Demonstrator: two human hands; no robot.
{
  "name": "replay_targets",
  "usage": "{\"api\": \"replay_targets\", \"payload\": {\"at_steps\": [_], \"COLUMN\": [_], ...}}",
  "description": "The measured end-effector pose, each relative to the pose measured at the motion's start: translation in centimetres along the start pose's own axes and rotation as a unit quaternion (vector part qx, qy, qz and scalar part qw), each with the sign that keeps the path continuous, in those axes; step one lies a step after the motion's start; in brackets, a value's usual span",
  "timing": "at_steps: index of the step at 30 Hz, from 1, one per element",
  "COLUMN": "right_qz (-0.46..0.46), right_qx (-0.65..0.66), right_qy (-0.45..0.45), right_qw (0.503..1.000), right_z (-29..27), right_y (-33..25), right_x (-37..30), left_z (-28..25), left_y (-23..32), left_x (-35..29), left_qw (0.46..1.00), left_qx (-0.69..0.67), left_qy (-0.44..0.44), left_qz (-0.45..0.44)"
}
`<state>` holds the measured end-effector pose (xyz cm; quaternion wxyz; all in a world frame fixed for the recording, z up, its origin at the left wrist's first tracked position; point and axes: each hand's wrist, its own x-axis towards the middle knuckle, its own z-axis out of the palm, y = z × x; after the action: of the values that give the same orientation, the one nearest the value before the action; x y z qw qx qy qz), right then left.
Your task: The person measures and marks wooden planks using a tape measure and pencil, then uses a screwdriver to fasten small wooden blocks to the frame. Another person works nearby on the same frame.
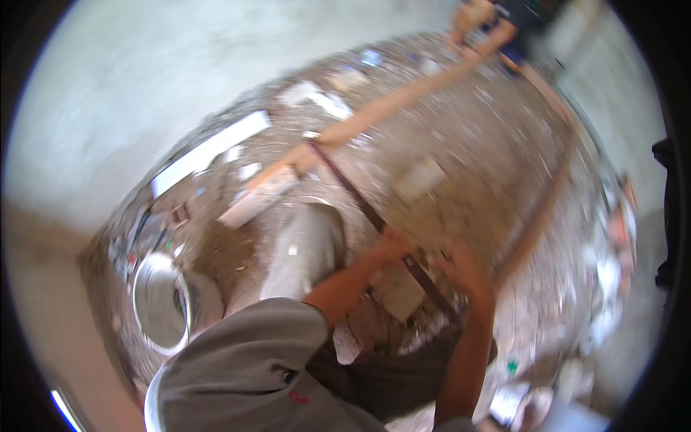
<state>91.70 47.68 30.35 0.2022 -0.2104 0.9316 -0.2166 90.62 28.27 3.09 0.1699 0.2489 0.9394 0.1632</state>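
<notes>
A long, thin dark-red bar (353, 189) runs slantwise from the wooden plank down toward my knees. My left hand (392, 243) is closed around its middle. On the other side of the bar, my right hand (464, 270) reaches in with blurred, loosely bent fingers that look apart, and nothing shows in them. The bar's upper end meets the long wooden plank (389, 106). At the plank's far end, a co-worker's hands (481, 32) are at or near the wood, too smeared to tell their grip.
A round pale bucket (164, 306) lies at the left. A white strip (210, 153) and a short board (259, 198) lie by the far wall. Another long plank (536, 216) slants along the right. Rubble and litter cover the dirt floor; plastic scraps (608, 302) lie by the right wall.
</notes>
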Motion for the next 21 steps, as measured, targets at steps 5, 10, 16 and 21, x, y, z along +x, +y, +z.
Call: {"api": "replay_targets", "payload": {"at_steps": [5, 10, 16, 21], "right_qz": [-0.015, 0.027, 0.05, 0.011], "right_qx": [0.126, 0.217, 0.125, 0.178], "right_qy": [0.336, 0.337, 0.125, 0.106], "right_qw": [0.933, 0.916, 0.983, 0.978], "right_z": [0.2, 6.0, 8.8, 7.6], "right_y": [0.3, -4.6, -8.2, -7.5], "right_x": [-3.3, -1.0, 1.1, 0.1], "left_z": [0.9, 2.1, 1.1, 0.1], "left_y": [-1.1, -3.3, -7.2, -8.6], "left_x": [0.2, 0.1, -2.7, -3.4], "left_qw": [0.997, 0.99, 0.997, 0.992], "left_qx": [0.079, -0.079, 0.075, 0.101], "left_qy": [0.018, 0.116, -0.021, -0.073], "left_qz": [-0.007, 0.036, -0.021, -0.034]}}
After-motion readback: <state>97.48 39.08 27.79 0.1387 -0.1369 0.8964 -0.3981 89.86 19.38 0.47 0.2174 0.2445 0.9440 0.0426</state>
